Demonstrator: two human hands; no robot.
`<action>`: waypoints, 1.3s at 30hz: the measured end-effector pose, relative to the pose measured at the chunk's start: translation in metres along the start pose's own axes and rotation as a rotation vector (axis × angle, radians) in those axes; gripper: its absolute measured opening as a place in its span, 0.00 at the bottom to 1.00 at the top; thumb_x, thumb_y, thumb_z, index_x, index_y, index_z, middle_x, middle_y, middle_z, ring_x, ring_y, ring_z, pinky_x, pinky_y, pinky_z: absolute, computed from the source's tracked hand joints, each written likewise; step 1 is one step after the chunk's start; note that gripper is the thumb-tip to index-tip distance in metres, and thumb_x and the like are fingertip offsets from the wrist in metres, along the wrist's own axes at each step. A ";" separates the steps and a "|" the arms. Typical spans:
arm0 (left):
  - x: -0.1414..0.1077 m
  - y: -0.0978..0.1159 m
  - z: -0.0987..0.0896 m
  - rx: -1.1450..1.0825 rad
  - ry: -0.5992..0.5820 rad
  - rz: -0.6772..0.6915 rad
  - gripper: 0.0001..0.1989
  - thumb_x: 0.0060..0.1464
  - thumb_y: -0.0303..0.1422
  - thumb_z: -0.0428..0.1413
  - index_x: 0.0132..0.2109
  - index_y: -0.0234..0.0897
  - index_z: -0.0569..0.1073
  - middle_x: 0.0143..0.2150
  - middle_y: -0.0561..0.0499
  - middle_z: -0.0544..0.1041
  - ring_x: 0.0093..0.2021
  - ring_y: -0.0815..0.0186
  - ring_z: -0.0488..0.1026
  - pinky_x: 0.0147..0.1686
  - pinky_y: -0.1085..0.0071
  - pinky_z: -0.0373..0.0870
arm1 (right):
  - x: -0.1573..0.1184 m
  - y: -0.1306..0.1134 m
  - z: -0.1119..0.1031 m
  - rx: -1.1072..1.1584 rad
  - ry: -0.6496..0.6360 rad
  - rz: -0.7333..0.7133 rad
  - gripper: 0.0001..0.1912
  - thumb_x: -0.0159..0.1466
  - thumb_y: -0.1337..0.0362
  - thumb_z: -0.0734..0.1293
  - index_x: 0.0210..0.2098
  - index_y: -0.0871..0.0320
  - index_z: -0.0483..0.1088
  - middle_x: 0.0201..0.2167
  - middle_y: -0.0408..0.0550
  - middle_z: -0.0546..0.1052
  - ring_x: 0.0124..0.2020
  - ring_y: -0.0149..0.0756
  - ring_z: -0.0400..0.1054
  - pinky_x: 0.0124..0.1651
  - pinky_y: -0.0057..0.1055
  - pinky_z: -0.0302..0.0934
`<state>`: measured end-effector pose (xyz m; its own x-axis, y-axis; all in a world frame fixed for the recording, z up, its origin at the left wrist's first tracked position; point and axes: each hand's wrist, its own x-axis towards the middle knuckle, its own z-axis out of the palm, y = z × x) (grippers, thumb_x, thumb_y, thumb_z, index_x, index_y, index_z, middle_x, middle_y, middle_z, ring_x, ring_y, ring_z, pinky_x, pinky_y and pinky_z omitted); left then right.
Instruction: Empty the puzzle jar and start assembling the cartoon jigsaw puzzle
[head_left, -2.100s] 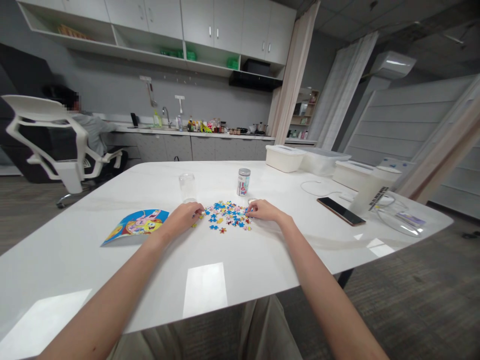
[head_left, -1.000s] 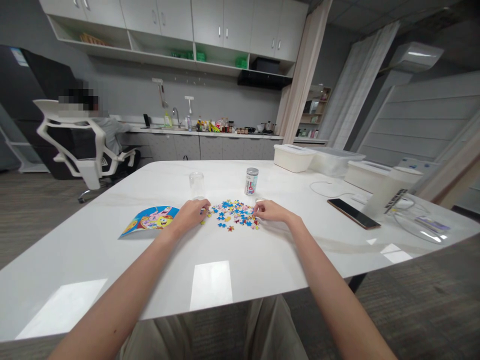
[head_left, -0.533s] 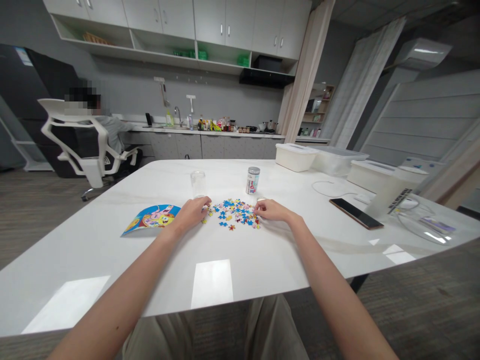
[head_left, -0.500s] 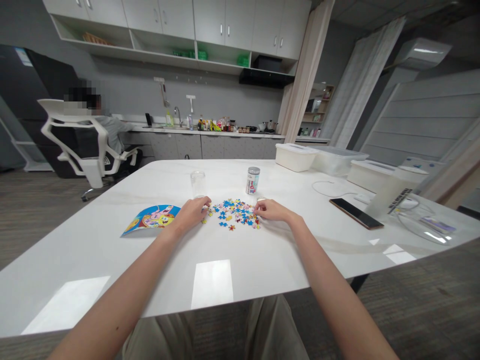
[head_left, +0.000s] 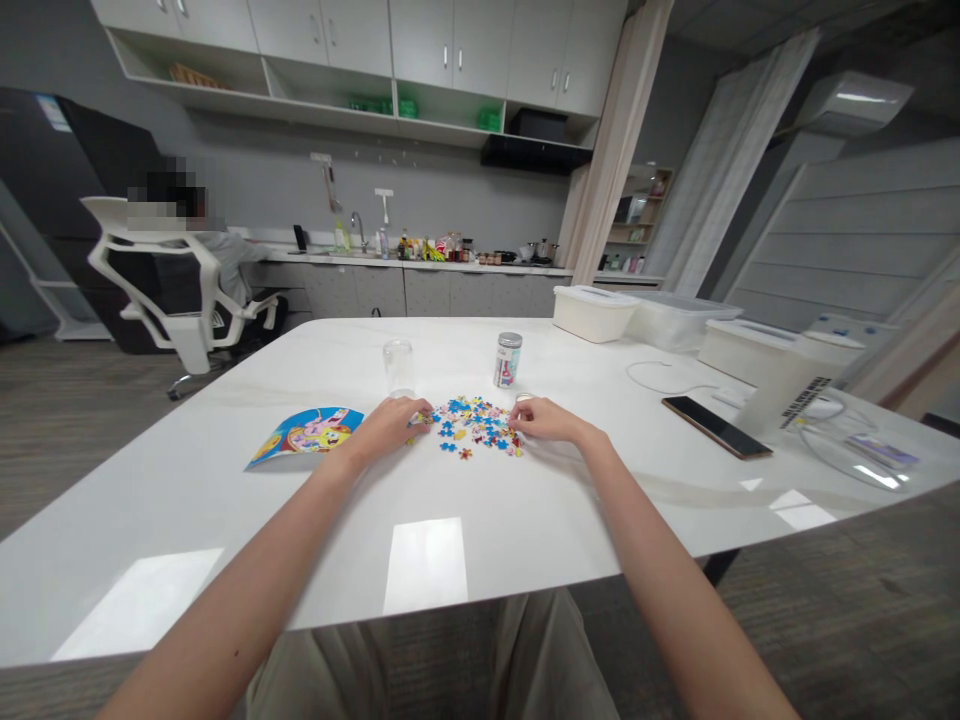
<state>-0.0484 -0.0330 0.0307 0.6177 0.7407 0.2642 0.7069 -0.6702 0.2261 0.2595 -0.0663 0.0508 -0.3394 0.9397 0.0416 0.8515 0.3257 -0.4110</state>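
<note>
A loose pile of colourful puzzle pieces [head_left: 480, 422] lies on the white table between my hands. My left hand [head_left: 397, 424] touches the pile's left edge, its fingers closed around something too small to name. At the right edge is my right hand [head_left: 541, 418], fingers pinched together; whatever they grip is hidden. A curved picture sheet [head_left: 309, 434] with cartoon figures lies left of my left hand. Behind the pile stand a clear jar [head_left: 398, 366] and a printed can with a silver lid [head_left: 507, 360]. A small round lid [head_left: 523, 398] shows partly behind my right hand.
On the right of the white table [head_left: 427, 500] are a phone [head_left: 716, 427], cables, a leaning pale container [head_left: 799, 385] and several plastic boxes [head_left: 595, 313]. A person sits in a white-framed chair [head_left: 169, 270] at the back left, near the kitchen counter.
My left hand has moved slightly right over the edge of the pile, and its fingers have drawn in. The right hand stays nearly still. The whole view has shifted slightly.
</note>
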 end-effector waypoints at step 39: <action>0.002 -0.012 0.012 0.069 0.059 -0.040 0.15 0.57 0.32 0.48 0.49 0.35 0.71 0.45 0.42 0.77 0.45 0.57 0.74 0.47 0.62 0.68 | 0.002 0.004 0.003 0.030 -0.019 -0.021 0.11 0.61 0.62 0.65 0.38 0.63 0.76 0.27 0.47 0.77 0.28 0.31 0.67 0.32 0.24 0.57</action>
<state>-0.0512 -0.0229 0.0171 0.5686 0.7615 0.3111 0.7539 -0.6337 0.1735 0.2614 -0.0636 0.0463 -0.3647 0.9305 0.0329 0.8318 0.3415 -0.4377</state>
